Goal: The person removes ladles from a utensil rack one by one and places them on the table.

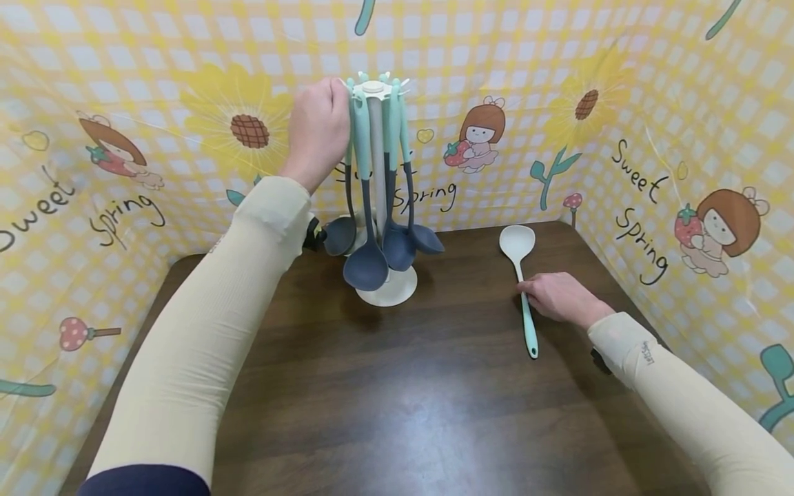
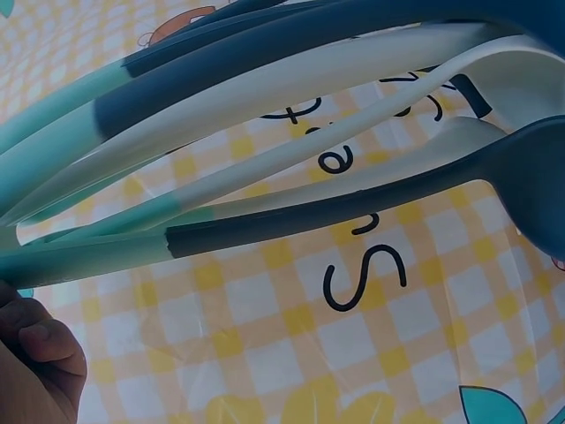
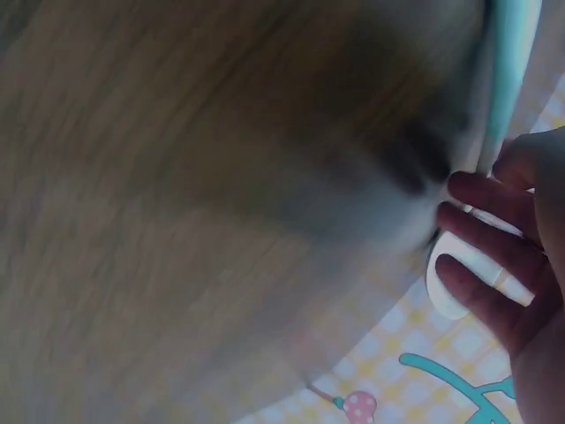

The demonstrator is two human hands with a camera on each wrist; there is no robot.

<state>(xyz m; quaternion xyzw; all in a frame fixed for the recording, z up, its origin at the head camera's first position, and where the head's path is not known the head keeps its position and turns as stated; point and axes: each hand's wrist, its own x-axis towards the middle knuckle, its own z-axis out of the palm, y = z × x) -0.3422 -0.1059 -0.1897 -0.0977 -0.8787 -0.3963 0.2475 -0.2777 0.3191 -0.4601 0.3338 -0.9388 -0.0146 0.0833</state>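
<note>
My left hand (image 1: 319, 131) is beside the top of a white utensil stand (image 1: 387, 289); its curled fingers grip the mint handle of a dark blue ladle (image 2: 530, 177) near the hooks. The fingertips are partly hidden. Several other dark blue utensils with mint handles hang round the stand's pole, among them a front ladle (image 1: 366, 267). In the left wrist view, white utensils (image 2: 291, 177) hang among them. On the right, my right hand (image 1: 561, 296) pinches a white ladle (image 1: 517, 241) by its mint handle, around where mint meets white. This ladle lies along the table.
The brown wooden table (image 1: 409, 386) is bounded at the back and sides by a yellow checked cloth (image 1: 496, 62) with printed flowers and figures. The stand is near the table's back edge, left of the white ladle.
</note>
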